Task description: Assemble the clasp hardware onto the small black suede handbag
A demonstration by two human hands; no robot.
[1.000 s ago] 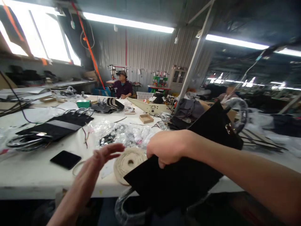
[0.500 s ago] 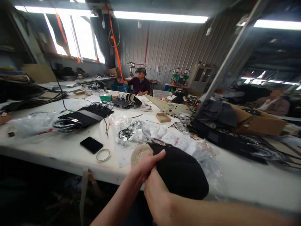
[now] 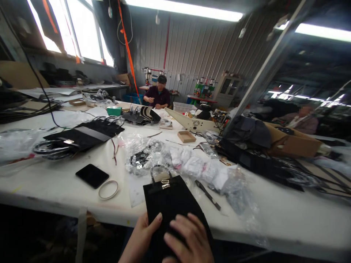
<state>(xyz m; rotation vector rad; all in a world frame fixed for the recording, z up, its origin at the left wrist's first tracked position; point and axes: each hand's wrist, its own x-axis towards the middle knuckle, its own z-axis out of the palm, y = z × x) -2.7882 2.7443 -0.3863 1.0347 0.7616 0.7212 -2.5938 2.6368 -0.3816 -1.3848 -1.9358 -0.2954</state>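
A small black handbag (image 3: 170,201) with a plastic-wrapped handle and a metal clasp lies flat at the near edge of the white table (image 3: 55,190), handle pointing away from me. My left hand (image 3: 142,233) grips its near left edge, thumb on top. My right hand (image 3: 189,237) rests on the bag's lower part with the fingers spread flat. A dark slim tool (image 3: 207,194) lies just right of the bag.
A black phone (image 3: 92,175) and a thin ring (image 3: 108,190) lie to the left. Clear plastic bags of parts (image 3: 153,155) sit behind the bag. More black bags (image 3: 82,134) lie at left and far right. One person sits at the far end (image 3: 157,95), another at right.
The bag was held up and folded in my hands; now it lies flat on the table edge with both hands on its near end. The camera view has tipped lower.
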